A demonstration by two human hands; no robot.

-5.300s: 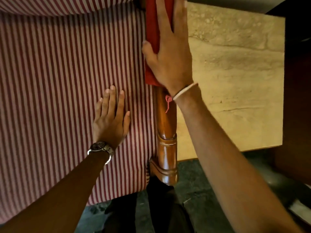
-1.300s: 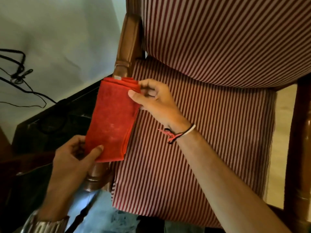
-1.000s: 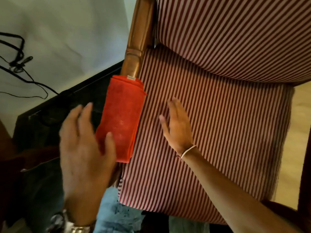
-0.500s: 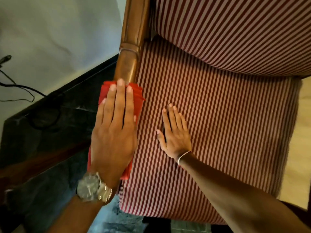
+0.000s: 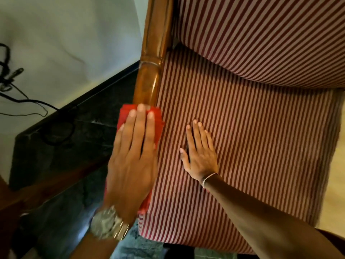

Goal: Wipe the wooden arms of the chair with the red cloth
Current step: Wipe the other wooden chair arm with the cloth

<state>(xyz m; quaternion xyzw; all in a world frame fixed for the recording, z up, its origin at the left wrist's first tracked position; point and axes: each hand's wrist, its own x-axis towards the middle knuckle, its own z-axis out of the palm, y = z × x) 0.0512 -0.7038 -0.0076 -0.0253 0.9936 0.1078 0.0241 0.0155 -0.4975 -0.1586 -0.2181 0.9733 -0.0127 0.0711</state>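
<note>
The wooden arm (image 5: pixel 149 71) of the chair runs as a long, rounded rail from the top of the view down toward the person, leaning slightly leftward as it comes nearer; its varnished brown surface shines, and a turned ring crosses it partway along. The red cloth (image 5: pixel 158 120) lies folded on the near stretch of this arm, its long axis following the rail, its far edge lying square across the wood and a small corner showing again close to the wrist. The left hand (image 5: pixel 132 156) rests flat on top of the cloth, fingers straight, close together and pointing up along the arm, palm pressing down; a metal wristwatch (image 5: pixel 108 224) sits at its wrist. Just beside the arm, on its inner side, lies the striped seat cushion (image 5: pixel 252 137), woven in thin maroon and pale lines, with a padded backrest (image 5: pixel 270 34) of the same fabric bulging over its far end. The right hand (image 5: pixel 200 152) lies open and flat on the cushion, fingers lightly parted, holding nothing, a thin pale band at its wrist. Beyond the cloth's far edge the wood is bare and unobstructed. On the arm's outer side a dark polished ledge (image 5: pixel 74 139) stands near, with a pale wall (image 5: pixel 74 34) and black cables (image 5: pixel 11 77) beyond it
</note>
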